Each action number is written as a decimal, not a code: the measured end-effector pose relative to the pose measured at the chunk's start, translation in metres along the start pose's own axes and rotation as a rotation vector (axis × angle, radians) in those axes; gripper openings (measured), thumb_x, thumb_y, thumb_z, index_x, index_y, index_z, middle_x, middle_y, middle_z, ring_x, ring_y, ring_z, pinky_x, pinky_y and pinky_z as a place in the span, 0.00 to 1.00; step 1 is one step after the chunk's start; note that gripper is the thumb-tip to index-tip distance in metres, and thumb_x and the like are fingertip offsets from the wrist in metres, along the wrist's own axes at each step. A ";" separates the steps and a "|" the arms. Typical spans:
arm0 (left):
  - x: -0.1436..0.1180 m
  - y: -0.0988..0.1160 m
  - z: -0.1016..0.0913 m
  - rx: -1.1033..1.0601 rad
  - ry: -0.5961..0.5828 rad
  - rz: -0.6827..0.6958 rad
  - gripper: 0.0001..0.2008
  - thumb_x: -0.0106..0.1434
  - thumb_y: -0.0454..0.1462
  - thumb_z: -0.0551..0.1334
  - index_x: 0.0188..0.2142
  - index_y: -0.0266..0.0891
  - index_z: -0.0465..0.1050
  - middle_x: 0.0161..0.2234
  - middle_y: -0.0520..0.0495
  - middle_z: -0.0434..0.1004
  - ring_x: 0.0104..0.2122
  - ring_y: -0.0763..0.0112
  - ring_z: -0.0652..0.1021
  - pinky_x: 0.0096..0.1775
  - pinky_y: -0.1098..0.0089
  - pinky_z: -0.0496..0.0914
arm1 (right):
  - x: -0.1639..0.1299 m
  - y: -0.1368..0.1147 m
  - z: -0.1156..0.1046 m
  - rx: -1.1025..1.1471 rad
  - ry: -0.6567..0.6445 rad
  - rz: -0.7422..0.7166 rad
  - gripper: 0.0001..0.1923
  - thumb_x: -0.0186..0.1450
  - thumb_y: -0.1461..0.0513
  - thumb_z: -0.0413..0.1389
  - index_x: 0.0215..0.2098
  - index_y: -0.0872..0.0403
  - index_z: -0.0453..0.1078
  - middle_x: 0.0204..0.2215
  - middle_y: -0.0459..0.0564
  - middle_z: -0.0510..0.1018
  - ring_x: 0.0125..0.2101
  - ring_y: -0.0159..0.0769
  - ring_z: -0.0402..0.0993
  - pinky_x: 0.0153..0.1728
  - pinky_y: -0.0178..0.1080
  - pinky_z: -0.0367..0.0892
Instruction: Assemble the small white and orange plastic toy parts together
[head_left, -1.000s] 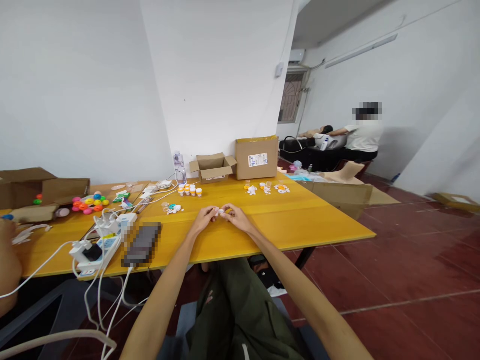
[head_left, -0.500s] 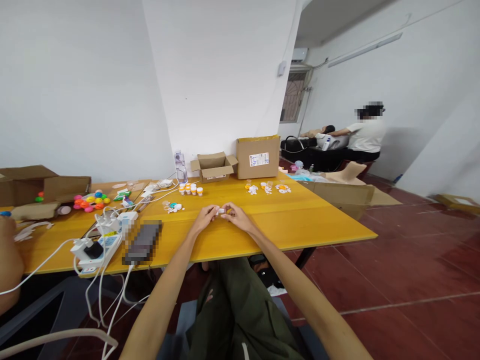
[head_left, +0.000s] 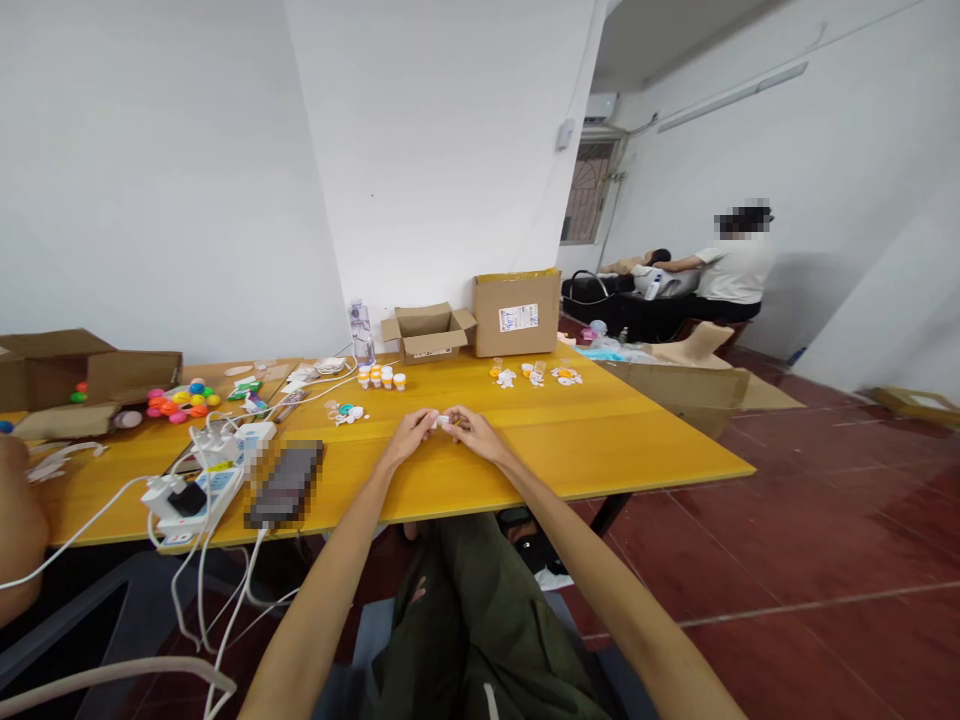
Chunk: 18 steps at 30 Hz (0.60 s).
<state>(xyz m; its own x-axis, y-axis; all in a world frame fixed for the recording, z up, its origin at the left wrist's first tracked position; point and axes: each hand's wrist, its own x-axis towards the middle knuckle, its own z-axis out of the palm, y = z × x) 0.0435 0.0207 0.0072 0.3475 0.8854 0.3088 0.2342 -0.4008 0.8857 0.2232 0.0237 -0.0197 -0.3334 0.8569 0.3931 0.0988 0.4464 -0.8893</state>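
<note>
Just above the yellow wooden table (head_left: 600,450), my left hand (head_left: 411,438) and my right hand (head_left: 477,437) meet fingertip to fingertip. Between them is a small white plastic part (head_left: 442,421), pinched by the fingers of both hands. A bit of orange shows by the right fingertips; its shape is too small to make out. Left of my hands lie loose white discs (head_left: 353,413) with a teal ring (head_left: 345,409). Behind them stand several small white-capped containers (head_left: 381,379) with orange bands. Farther right are piles of white and orange pieces (head_left: 532,375).
Two cardboard boxes (head_left: 516,318) and a water bottle (head_left: 361,335) stand at the back. To the left are a phone (head_left: 285,485), a power strip (head_left: 206,505) with cables, and colourful balls (head_left: 184,402). Another person's arm (head_left: 19,530) rests at the far left; a person (head_left: 731,270) sits beyond the table.
Both hands stay in nearly the same place. The white part sits at a slightly different angle between the fingertips, and the right fingers have shifted a little.
</note>
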 end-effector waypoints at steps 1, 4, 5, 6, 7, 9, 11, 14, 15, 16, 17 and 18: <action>0.000 0.000 0.000 0.000 -0.001 0.001 0.20 0.61 0.53 0.59 0.28 0.39 0.73 0.19 0.55 0.65 0.23 0.73 0.68 0.28 0.71 0.64 | 0.000 0.000 0.000 0.004 0.001 -0.001 0.16 0.59 0.49 0.60 0.38 0.51 0.69 0.30 0.45 0.74 0.28 0.33 0.71 0.28 0.36 0.71; 0.000 0.001 0.000 0.004 0.000 -0.001 0.20 0.61 0.54 0.58 0.28 0.39 0.73 0.20 0.55 0.65 0.23 0.73 0.68 0.28 0.71 0.64 | 0.000 -0.001 0.001 0.011 0.004 -0.012 0.16 0.59 0.49 0.60 0.38 0.50 0.69 0.30 0.45 0.74 0.27 0.33 0.70 0.28 0.36 0.71; 0.000 0.001 0.000 0.004 0.002 -0.006 0.20 0.61 0.54 0.58 0.28 0.39 0.73 0.20 0.55 0.64 0.22 0.73 0.67 0.28 0.71 0.64 | 0.000 -0.001 0.001 0.013 0.005 -0.014 0.16 0.59 0.49 0.60 0.37 0.51 0.69 0.30 0.45 0.74 0.27 0.32 0.70 0.27 0.36 0.71; 0.000 0.002 0.000 0.005 0.002 -0.010 0.20 0.61 0.54 0.58 0.28 0.39 0.74 0.20 0.55 0.64 0.22 0.73 0.67 0.28 0.71 0.64 | 0.000 -0.002 0.001 0.014 0.006 -0.015 0.16 0.59 0.49 0.60 0.37 0.51 0.68 0.30 0.45 0.74 0.27 0.32 0.70 0.27 0.36 0.71; 0.000 0.003 0.000 0.004 0.002 -0.013 0.20 0.61 0.53 0.58 0.28 0.39 0.73 0.20 0.55 0.64 0.22 0.73 0.67 0.28 0.72 0.64 | 0.000 -0.004 0.002 0.015 0.006 -0.014 0.15 0.59 0.49 0.59 0.37 0.51 0.68 0.30 0.45 0.74 0.27 0.32 0.70 0.27 0.36 0.70; -0.001 0.004 0.000 -0.001 0.002 -0.012 0.20 0.61 0.53 0.59 0.28 0.39 0.73 0.19 0.55 0.64 0.22 0.73 0.66 0.28 0.72 0.63 | -0.001 -0.006 0.002 0.010 0.006 -0.011 0.15 0.59 0.51 0.60 0.36 0.51 0.68 0.30 0.45 0.73 0.26 0.31 0.69 0.27 0.36 0.70; -0.002 0.005 0.000 -0.006 0.001 -0.003 0.20 0.61 0.53 0.59 0.27 0.39 0.73 0.19 0.55 0.64 0.22 0.73 0.66 0.28 0.72 0.64 | -0.001 -0.009 0.001 -0.001 0.007 -0.013 0.14 0.57 0.53 0.60 0.36 0.51 0.67 0.31 0.44 0.72 0.25 0.30 0.68 0.26 0.35 0.68; -0.002 0.007 0.000 -0.006 -0.001 0.006 0.21 0.62 0.53 0.58 0.26 0.39 0.71 0.19 0.55 0.64 0.22 0.73 0.66 0.28 0.72 0.64 | -0.001 -0.013 0.001 -0.009 0.018 -0.022 0.13 0.55 0.56 0.61 0.36 0.51 0.67 0.32 0.44 0.72 0.24 0.29 0.66 0.27 0.34 0.67; -0.003 0.007 0.001 -0.007 -0.002 0.006 0.21 0.62 0.53 0.58 0.25 0.39 0.71 0.20 0.55 0.64 0.22 0.74 0.66 0.28 0.72 0.63 | -0.001 -0.014 0.001 -0.009 0.021 -0.025 0.13 0.55 0.57 0.61 0.36 0.51 0.67 0.32 0.44 0.72 0.24 0.29 0.66 0.27 0.34 0.66; -0.003 0.008 0.001 -0.009 -0.004 0.006 0.21 0.61 0.54 0.58 0.25 0.39 0.70 0.20 0.55 0.64 0.22 0.74 0.65 0.28 0.72 0.63 | -0.001 -0.014 0.001 -0.008 0.024 -0.030 0.13 0.54 0.57 0.61 0.36 0.51 0.66 0.33 0.44 0.72 0.25 0.29 0.66 0.28 0.34 0.66; -0.002 0.008 0.001 -0.013 -0.005 0.005 0.21 0.61 0.54 0.58 0.25 0.39 0.70 0.20 0.55 0.64 0.21 0.74 0.65 0.28 0.72 0.63 | -0.001 -0.015 0.001 -0.008 0.027 -0.034 0.13 0.54 0.58 0.61 0.36 0.51 0.66 0.33 0.44 0.72 0.25 0.29 0.66 0.28 0.34 0.66; -0.002 0.008 0.001 -0.018 -0.006 0.005 0.21 0.61 0.54 0.58 0.25 0.39 0.69 0.20 0.55 0.63 0.21 0.75 0.64 0.28 0.72 0.63 | -0.001 -0.015 0.001 -0.006 0.029 -0.038 0.13 0.54 0.58 0.61 0.36 0.51 0.66 0.33 0.44 0.72 0.25 0.29 0.66 0.28 0.34 0.66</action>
<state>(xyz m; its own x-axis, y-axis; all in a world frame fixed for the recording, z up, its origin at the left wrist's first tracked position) 0.0458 0.0151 0.0136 0.3539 0.8821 0.3109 0.2164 -0.4005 0.8904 0.2211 0.0156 -0.0074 -0.3099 0.8465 0.4329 0.0923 0.4799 -0.8724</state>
